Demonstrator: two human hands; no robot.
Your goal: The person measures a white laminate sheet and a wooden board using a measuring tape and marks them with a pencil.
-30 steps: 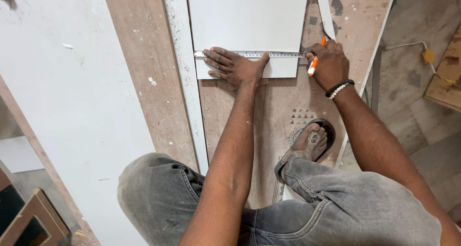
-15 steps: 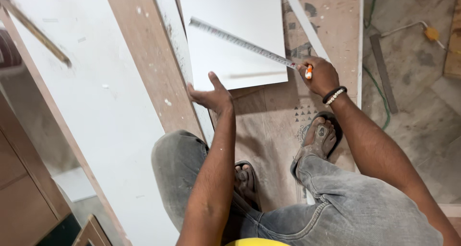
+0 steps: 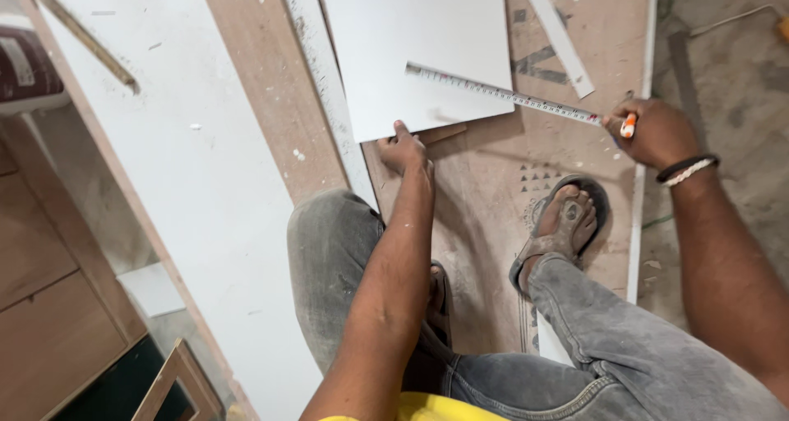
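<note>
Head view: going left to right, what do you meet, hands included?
Large white board → bare brown plank → left hand gripping the small white panel → sandalled foot → right hand holding the steel ruler's end.

Two hands are seen: one left hand [image 3: 404, 151] at the centre of the frame and one right hand [image 3: 653, 133] at the right. One white square panel [image 3: 419, 43] is counted at the top centre, and one steel ruler [image 3: 501, 95] is laid across its lower right. One orange pencil [image 3: 628, 126] is found at the right hand. Two wristbands [image 3: 686, 169] are worn on the right wrist. One large white board [image 3: 181, 183] is counted at the left, and two narrow white strips are seen, one strip [image 3: 329, 84] beside the panel and another strip [image 3: 559, 35] at the upper right. Two sandals are counted: one sandal [image 3: 567, 228] right of centre, a second sandal [image 3: 438, 302] partly hidden below the left forearm.
</note>
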